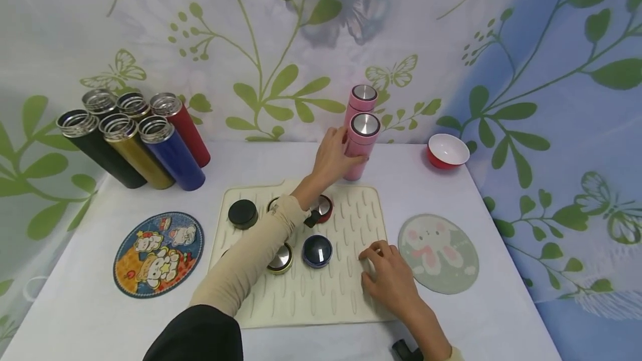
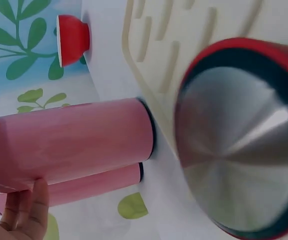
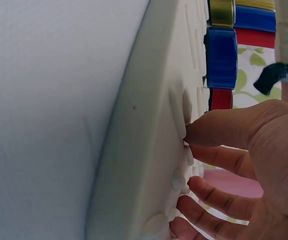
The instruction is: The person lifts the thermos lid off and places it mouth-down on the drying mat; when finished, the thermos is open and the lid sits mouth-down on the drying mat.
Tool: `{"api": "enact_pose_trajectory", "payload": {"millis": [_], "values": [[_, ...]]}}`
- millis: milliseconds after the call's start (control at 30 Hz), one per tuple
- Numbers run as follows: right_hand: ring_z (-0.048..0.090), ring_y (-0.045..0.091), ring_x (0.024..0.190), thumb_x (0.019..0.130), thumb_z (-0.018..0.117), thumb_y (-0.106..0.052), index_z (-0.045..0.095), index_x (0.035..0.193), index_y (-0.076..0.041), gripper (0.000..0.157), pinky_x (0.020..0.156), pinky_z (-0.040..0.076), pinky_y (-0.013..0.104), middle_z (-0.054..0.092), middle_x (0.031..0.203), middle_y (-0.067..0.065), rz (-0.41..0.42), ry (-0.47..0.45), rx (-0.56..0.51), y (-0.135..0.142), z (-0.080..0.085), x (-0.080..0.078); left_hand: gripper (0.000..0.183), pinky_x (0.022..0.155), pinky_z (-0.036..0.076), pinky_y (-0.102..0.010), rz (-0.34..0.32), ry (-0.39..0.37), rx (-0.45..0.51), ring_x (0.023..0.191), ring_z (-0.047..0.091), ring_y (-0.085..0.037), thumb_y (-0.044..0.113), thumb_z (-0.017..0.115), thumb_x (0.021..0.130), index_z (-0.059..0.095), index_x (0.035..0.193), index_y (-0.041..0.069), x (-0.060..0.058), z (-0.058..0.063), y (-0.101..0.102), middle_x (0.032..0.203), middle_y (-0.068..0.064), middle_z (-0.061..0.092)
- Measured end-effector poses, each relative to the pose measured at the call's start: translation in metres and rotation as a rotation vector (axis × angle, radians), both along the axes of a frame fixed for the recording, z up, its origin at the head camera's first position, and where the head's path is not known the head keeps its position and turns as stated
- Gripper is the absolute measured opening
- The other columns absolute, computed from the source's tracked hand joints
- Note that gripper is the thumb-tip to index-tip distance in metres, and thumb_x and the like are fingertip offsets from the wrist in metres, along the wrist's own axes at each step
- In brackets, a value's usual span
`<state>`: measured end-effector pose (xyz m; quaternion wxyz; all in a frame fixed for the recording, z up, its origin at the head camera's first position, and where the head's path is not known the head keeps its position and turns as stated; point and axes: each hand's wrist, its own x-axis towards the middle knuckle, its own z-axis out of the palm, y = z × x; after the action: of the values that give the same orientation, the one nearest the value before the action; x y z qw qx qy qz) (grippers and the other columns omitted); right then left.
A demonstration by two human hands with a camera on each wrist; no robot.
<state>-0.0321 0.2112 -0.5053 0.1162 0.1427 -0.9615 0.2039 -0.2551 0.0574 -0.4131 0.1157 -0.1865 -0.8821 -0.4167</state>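
My left hand (image 1: 333, 155) grips a pink thermos (image 1: 362, 152) standing at the back of the table, with thumb and fingers on opposite sides of its body. Its silver-topped lid is on. Right behind it is a second pink thermos (image 1: 362, 96), largely covered by the first. My right hand (image 1: 391, 278) rests at the right part of the cream ridged mat (image 1: 346, 294), its fingers loosely bent and holding nothing. On the mat lie a black lid (image 1: 243, 214), a blue lid (image 1: 317, 251), a red-rimmed lid (image 1: 326, 208) and a gold-rimmed lid (image 1: 282, 261); my left arm hides others partly.
Several lidless thermoses, among them a blue one (image 1: 175, 155) and a red one (image 1: 188, 132), stand clustered at the back left. A patterned round placemat (image 1: 158, 255) lies left, a rabbit placemat (image 1: 438, 254) right. A red-and-white bowl (image 1: 448, 152) sits at the back right.
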Motion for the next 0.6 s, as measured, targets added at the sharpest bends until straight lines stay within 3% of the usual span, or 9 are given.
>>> {"api": "enact_pose_trajectory", "payload": {"millis": [133, 233, 367, 500, 600], "values": [[0.055, 0.024, 0.088, 0.07, 0.084, -0.009, 0.073, 0.098, -0.016, 0.031, 0.061, 0.049, 0.034, 0.056, 0.104, 0.003, -0.001, -0.008, 0.01, -0.001, -0.003, 0.002, 0.07, 0.081, 0.049, -0.027, -0.031, 0.028, 0.109, 0.103, 0.054, -0.021, 0.03, 0.09, 0.074, 0.057, 0.132, 0.009, 0.014, -0.003, -0.014, 0.112, -0.006, 0.051], [0.054, 0.024, 0.088, 0.07, 0.083, -0.009, 0.072, 0.097, -0.015, 0.03, 0.061, 0.049, 0.034, 0.056, 0.104, 0.003, -0.006, 0.003, 0.016, -0.001, -0.002, 0.0, 0.069, 0.081, 0.055, -0.029, -0.07, 0.074, 0.229, 0.104, 0.055, -0.021, 0.025, 0.09, 0.075, 0.057, 0.132, 0.007, 0.022, 0.0, -0.025, 0.113, -0.008, 0.051], [0.054, 0.024, 0.088, 0.069, 0.084, -0.009, 0.072, 0.098, -0.015, 0.031, 0.061, 0.049, 0.034, 0.055, 0.105, 0.003, 0.007, 0.009, 0.02, 0.0, -0.001, -0.002, 0.069, 0.081, 0.057, -0.039, -0.1, 0.125, 0.35, 0.106, 0.055, -0.019, 0.021, 0.091, 0.072, 0.056, 0.129, 0.006, 0.034, 0.01, -0.041, 0.116, -0.009, 0.054], [0.054, 0.025, 0.088, 0.069, 0.084, -0.009, 0.072, 0.098, -0.015, 0.031, 0.06, 0.049, 0.034, 0.056, 0.105, 0.004, 0.015, 0.01, 0.018, 0.001, -0.001, -0.003, 0.069, 0.086, 0.054, -0.037, -0.134, 0.123, 0.417, 0.11, 0.058, -0.014, 0.021, 0.091, 0.071, 0.056, 0.13, 0.01, 0.048, 0.022, -0.053, 0.12, -0.003, 0.06], [0.055, 0.025, 0.088, 0.07, 0.083, -0.009, 0.072, 0.098, -0.015, 0.031, 0.06, 0.049, 0.035, 0.056, 0.105, 0.004, 0.018, 0.007, 0.007, 0.001, -0.002, -0.004, 0.069, 0.092, 0.051, -0.035, -0.206, 0.098, 0.5, 0.112, 0.058, -0.014, 0.016, 0.089, 0.073, 0.054, 0.132, 0.011, 0.059, 0.03, -0.059, 0.122, -0.002, 0.062]]}}
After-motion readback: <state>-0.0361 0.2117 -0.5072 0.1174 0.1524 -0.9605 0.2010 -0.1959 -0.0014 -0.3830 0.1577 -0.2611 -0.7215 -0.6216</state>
